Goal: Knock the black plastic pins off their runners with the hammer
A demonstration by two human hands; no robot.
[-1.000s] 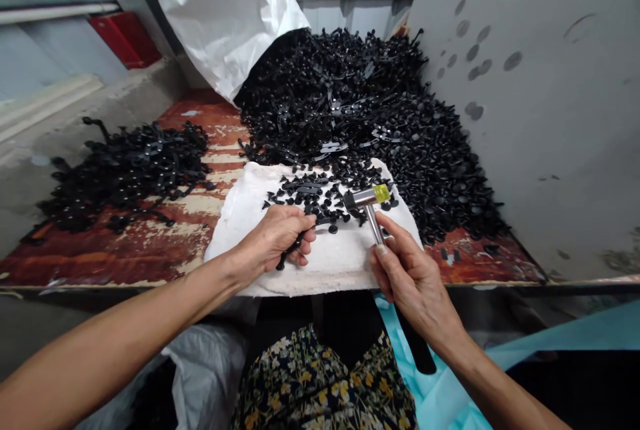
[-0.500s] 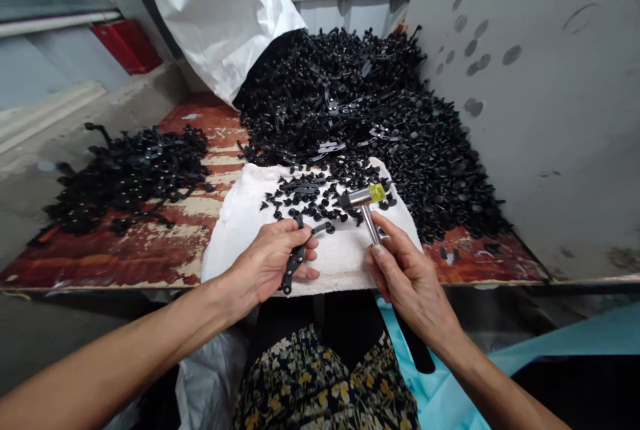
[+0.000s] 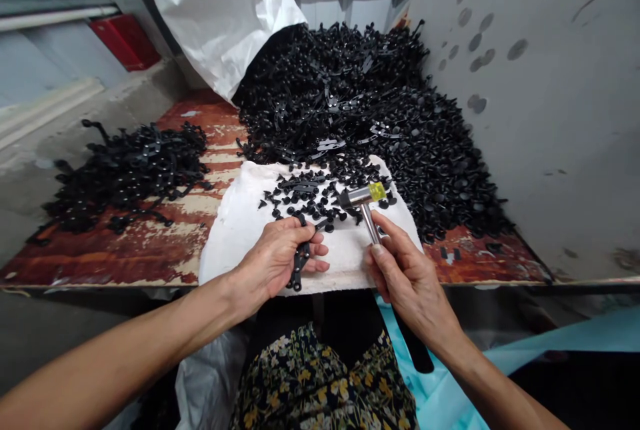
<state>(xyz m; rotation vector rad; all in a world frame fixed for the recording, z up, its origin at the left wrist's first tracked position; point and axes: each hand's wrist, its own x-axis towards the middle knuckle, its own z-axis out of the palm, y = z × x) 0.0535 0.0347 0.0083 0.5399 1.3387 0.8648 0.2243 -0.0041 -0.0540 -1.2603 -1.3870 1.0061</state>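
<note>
My left hand (image 3: 283, 250) is closed on a jointed black plastic linkage (image 3: 299, 263), its links hanging below the thumb and one end poking out toward the right. Wrapped round the shaft of a small mallet (image 3: 369, 220) is my right hand (image 3: 407, 280). The mallet's metal head has a yellow face on the right and a black face on the left, and its black handle end juts out under the hand. Beneath both hands lies a white cloth pad (image 3: 230, 237). Scattered over it are loose black studs (image 3: 313, 207) and several flat black links (image 3: 305, 187).
A large heap of black parts (image 3: 330, 90) fills the back of the worn red table (image 3: 165, 263), with round-headed studs (image 3: 445, 163) on its right. A smaller pile of linkages (image 3: 135, 170) sits at left. A white sack (image 3: 220, 10) and a grey panel (image 3: 530, 117) flank the heap.
My left hand has shifted slightly right with the linkage, whose protruding end now shows less. The right hand and mallet stay almost where they were.
</note>
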